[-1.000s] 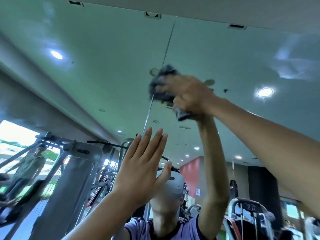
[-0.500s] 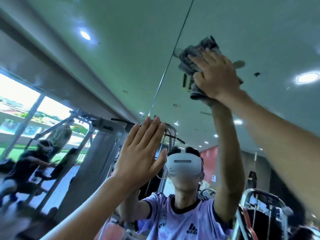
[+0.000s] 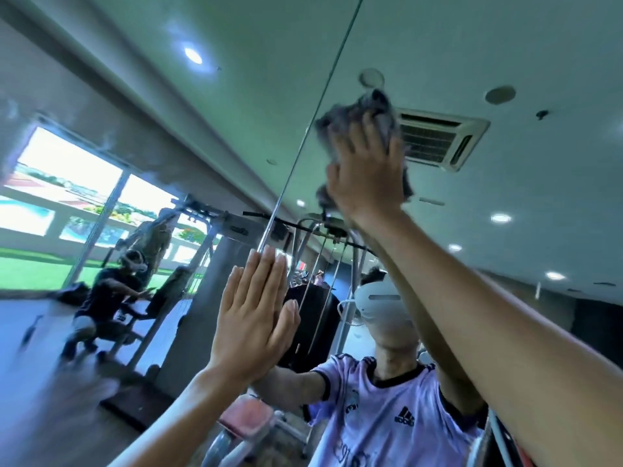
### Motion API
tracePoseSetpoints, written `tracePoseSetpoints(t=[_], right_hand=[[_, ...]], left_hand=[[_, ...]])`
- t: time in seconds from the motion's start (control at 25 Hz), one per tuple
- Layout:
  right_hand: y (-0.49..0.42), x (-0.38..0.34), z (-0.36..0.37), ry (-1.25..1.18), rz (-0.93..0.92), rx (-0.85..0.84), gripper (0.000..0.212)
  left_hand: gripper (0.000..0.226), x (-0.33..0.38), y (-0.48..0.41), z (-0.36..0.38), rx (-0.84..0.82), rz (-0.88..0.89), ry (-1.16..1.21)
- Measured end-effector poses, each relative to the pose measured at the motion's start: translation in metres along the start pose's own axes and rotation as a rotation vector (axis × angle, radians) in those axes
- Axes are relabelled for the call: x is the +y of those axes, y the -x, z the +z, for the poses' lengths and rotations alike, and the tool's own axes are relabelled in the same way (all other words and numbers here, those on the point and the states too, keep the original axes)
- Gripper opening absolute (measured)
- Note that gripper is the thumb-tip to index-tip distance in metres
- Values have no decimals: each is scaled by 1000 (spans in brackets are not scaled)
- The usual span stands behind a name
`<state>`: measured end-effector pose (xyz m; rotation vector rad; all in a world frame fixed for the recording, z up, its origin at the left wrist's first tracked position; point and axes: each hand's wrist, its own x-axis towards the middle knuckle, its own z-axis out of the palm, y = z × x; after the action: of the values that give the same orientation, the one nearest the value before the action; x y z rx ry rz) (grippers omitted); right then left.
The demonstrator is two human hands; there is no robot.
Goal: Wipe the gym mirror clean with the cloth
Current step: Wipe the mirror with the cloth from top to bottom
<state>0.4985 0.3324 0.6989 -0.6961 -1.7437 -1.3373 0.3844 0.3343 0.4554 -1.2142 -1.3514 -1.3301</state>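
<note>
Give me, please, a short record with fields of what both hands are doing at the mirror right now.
Surface: gym mirror, with a panel seam running up it
Tool: grey cloth, bunched
Right hand: raised high, fingers spread, presses the cloth against the mirror, right of the seam
Left hand: lower, palm flat on the mirror, fingers straight, holding nothing
Reflected: ceiling air vent beside the cloth

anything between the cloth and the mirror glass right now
Nothing visible. The right hand presses the cloth against the mirror, beside the panel seam; the left hand lies flat on the glass lower down.
</note>
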Motion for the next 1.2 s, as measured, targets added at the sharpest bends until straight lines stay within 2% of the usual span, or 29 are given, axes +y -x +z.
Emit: tracePoseSetpoints(t=[0.12,0.16,0.2,0.32,0.36,0.4,0.44,0.48,0.52,0.56,0.6,0.72,0.76,0.8,0.84,0.96,1.0,1.04,1.16,1.2], right_hand=[[41,-6,-4,23,-527,-188,58],[32,7,-10,35,-586,-221,58],[19,19,-13,42,-535,-205,58],[9,18,-6,36,-72,-45,60],[20,2,1,32,9,1,60],[37,-17,7,11,-2,-8,62],[59,-34,11,4,-115,-48,64],[78,-46,11,-5,-307,-122,64],[87,-45,10,6,-487,-172,61],[82,-36,5,27,-592,-208,58],[71,-24,0,37,-577,-204,58],[52,-11,-1,16,-98,-33,59],[59,-22,4,18,26,31,58],[70,-38,11,15,61,49,58],[85,-55,15,11,-23,15,60],[112,-52,9,1,-610,-221,59],[101,-36,3,26,-661,-223,58],[90,-23,0,32,-581,-191,58],[90,-25,2,16,-85,-32,57],[104,-41,7,30,-42,-10,58]], left_hand=[[63,0,13,0,-6,-17,15],[63,-1,16,0,-12,-19,15],[63,-1,17,0,-20,-20,13],[62,-2,18,0,-13,-29,37],[62,-1,17,0,-11,-28,46],[62,0,17,0,-9,-29,55],[62,-2,18,0,-10,-29,64],[62,-3,23,0,-11,-26,67],[63,-6,30,0,-12,-20,70],[63,-8,37,-1,-6,-11,72],[62,-8,42,-1,-4,-8,77],[62,-9,48,-3,6,-10,83],[62,-11,51,-2,4,-4,84],[62,-12,56,-2,5,6,83],[61,-14,60,-1,8,16,79],[61,-17,72,-4,13,36,79],[60,-18,73,-5,8,37,81],[60,-18,74,-5,1,34,84],[59,-22,86,-4,-19,39,86],[59,-25,96,-3,-25,42,83]])
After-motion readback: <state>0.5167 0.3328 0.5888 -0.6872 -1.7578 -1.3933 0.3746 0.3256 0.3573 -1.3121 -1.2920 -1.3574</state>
